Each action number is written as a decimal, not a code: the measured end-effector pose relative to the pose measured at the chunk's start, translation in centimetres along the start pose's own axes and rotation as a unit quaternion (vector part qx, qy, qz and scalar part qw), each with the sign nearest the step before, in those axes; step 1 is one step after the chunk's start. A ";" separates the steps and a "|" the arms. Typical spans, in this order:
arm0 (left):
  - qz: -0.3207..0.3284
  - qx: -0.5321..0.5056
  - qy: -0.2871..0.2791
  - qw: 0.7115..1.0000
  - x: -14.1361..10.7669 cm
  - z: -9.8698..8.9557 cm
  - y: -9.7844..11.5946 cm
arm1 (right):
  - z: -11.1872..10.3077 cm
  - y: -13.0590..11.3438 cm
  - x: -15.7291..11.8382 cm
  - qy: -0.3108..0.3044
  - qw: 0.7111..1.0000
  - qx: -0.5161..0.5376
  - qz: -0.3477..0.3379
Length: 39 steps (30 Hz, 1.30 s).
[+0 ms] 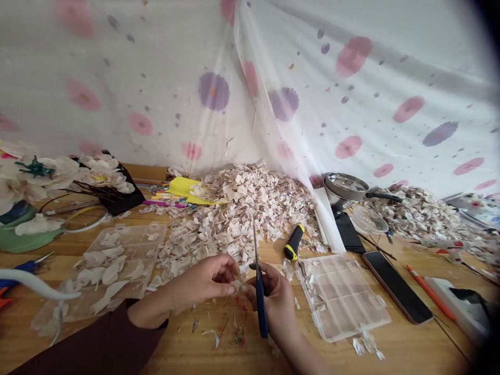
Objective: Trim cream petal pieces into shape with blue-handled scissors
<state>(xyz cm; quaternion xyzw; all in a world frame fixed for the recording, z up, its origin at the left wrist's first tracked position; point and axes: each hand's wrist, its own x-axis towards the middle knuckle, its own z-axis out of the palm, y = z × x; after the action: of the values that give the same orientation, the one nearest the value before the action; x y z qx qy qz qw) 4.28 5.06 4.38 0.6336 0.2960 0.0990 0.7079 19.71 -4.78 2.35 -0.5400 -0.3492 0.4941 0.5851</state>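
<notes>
My left hand [209,278] is closed in a pinch on a small pale petal [236,284], mostly hidden by the fingertips. Against its other side press the thumb and finger of my right hand [278,297]. That same right hand also keeps hold of scissors with blue handles [261,312], their blades pointing up and away from me. Behind both hands rises a large heap of dried whitish petals [250,200]. Small scraps [238,333] lie on the wooden table [187,349] below the fingers.
Left are a clear plastic box [156,237] with larger petals and white artificial flowers [103,174]. Right are a black-and-yellow cutter [294,242], a compartment box [347,297], a phone [398,286], an orange pen [429,291], metal bowls [346,187] and a glue gun [449,247].
</notes>
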 end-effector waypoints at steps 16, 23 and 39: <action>0.030 -0.018 0.055 0.998 0.2 1.0 -0.6 | 0.0 0.6 0.1 0.061 0.997 0.046 -0.015; 0.013 -0.069 0.094 0.993 0.4 2.4 -1.2 | -0.2 0.6 0.3 0.082 0.993 0.081 -0.006; 0.078 -0.139 0.207 0.965 -0.2 1.5 0.0 | 0.0 0.3 -0.8 -0.029 0.999 0.041 -0.003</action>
<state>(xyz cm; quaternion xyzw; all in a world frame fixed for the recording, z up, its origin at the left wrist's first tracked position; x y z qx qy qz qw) 4.97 3.75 4.50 0.5155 0.3690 0.3237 0.7024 19.44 -5.54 2.13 -0.4999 -0.3477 0.5215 0.5977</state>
